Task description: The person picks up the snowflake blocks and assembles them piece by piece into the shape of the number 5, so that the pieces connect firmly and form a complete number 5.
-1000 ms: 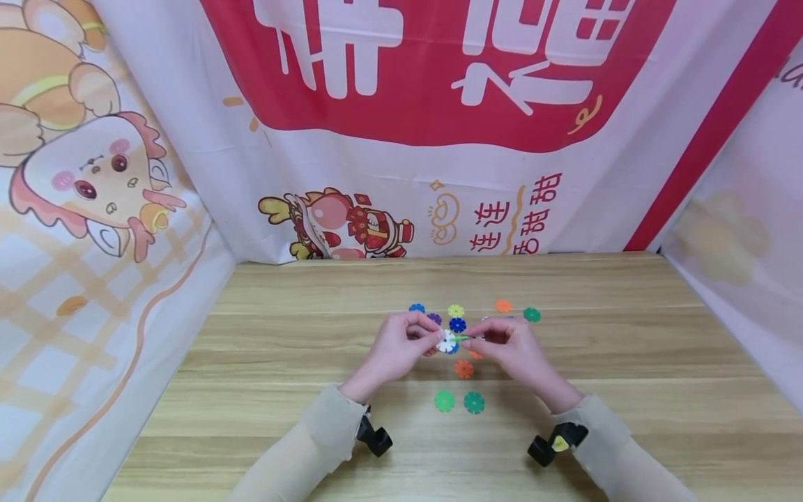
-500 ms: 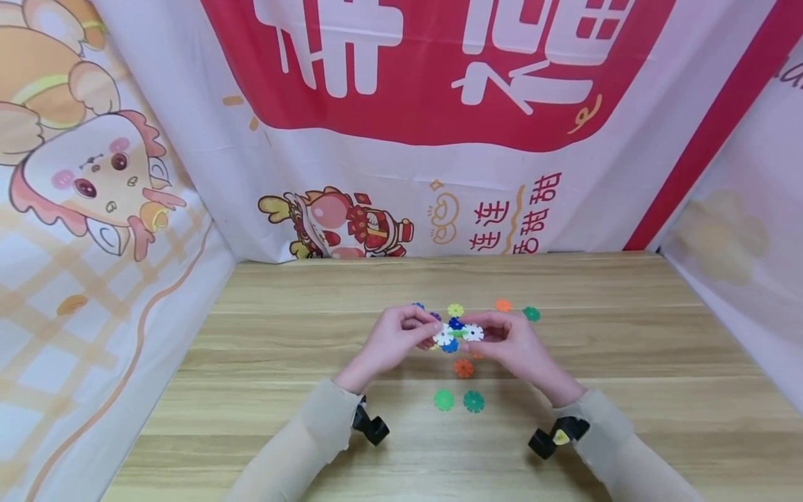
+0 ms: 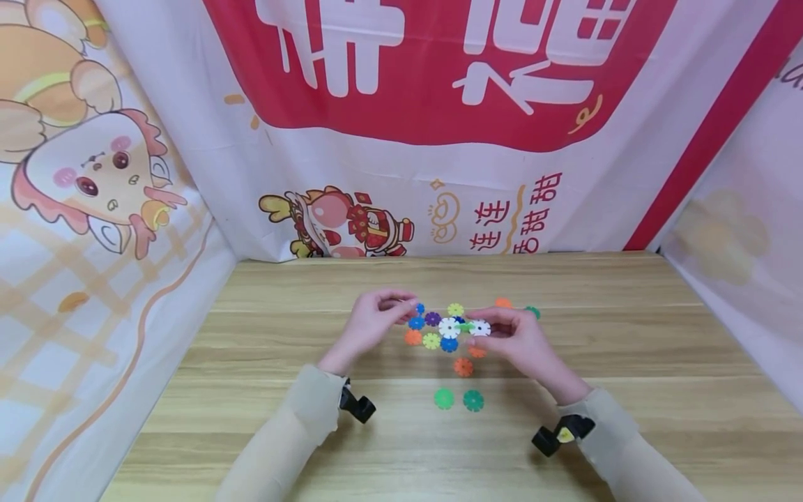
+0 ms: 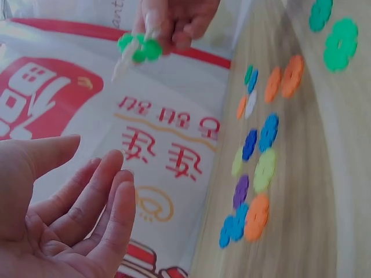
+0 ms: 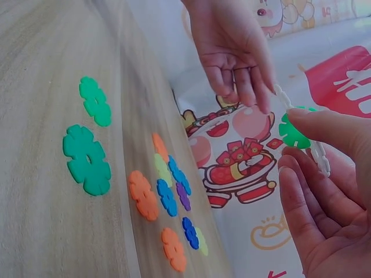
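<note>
Your right hand (image 3: pixel 519 337) pinches the joined white-and-green discs (image 3: pixel 464 327) above the tabletop (image 3: pixel 659 335), your left hand (image 3: pixel 370 321) relaxed and empty at their nine o'clock, so grip lightly to avoid twisting them apart.

Plastic discs (image 3: pixel 449 328), wood-grain table (image 3: pixel 408 446), cloth backdrop (image 3: pixel 426 104)

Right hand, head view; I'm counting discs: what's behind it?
An orange disc and a green disc peek above the right hand, another orange disc below its thumb; anything else is covered.
</note>
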{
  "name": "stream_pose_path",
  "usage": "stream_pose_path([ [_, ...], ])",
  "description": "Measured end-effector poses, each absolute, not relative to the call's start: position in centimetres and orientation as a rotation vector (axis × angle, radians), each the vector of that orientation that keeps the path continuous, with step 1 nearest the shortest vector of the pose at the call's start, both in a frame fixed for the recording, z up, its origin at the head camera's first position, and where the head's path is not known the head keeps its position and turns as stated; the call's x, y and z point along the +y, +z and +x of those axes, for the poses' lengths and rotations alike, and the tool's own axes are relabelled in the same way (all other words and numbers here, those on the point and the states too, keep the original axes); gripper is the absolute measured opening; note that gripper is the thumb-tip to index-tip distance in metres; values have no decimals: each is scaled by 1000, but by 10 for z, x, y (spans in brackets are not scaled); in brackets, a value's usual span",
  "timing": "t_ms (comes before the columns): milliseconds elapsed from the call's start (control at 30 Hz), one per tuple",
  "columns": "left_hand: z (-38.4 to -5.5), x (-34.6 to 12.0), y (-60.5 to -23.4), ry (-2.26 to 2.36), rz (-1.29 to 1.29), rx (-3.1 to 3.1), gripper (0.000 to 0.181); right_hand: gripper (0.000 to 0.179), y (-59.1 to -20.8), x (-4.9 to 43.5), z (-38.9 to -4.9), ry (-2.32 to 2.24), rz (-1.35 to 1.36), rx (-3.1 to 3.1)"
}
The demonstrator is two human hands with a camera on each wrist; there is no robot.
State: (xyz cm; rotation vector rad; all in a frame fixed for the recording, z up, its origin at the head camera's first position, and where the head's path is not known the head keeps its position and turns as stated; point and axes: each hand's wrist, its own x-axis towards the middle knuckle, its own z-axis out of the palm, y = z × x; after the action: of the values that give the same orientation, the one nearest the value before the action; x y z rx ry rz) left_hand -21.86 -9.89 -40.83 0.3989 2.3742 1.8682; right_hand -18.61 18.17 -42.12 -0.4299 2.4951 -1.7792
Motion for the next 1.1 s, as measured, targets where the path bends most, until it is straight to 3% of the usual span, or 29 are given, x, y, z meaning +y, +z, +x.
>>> stream_pose_path([
  [200, -234, -108, -423, 1793, 325, 2463, 28, 37, -425, 189, -190, -1784, -416, 2515],
  [567, -244, -111, -455, 1454, 447, 2550, 37, 40, -422, 190, -187, -1791, -419, 2517],
  [1100, -240, -108, -457, 1249, 401, 2567, 28, 35, -426, 187, -188, -1785, -435, 2499],
])
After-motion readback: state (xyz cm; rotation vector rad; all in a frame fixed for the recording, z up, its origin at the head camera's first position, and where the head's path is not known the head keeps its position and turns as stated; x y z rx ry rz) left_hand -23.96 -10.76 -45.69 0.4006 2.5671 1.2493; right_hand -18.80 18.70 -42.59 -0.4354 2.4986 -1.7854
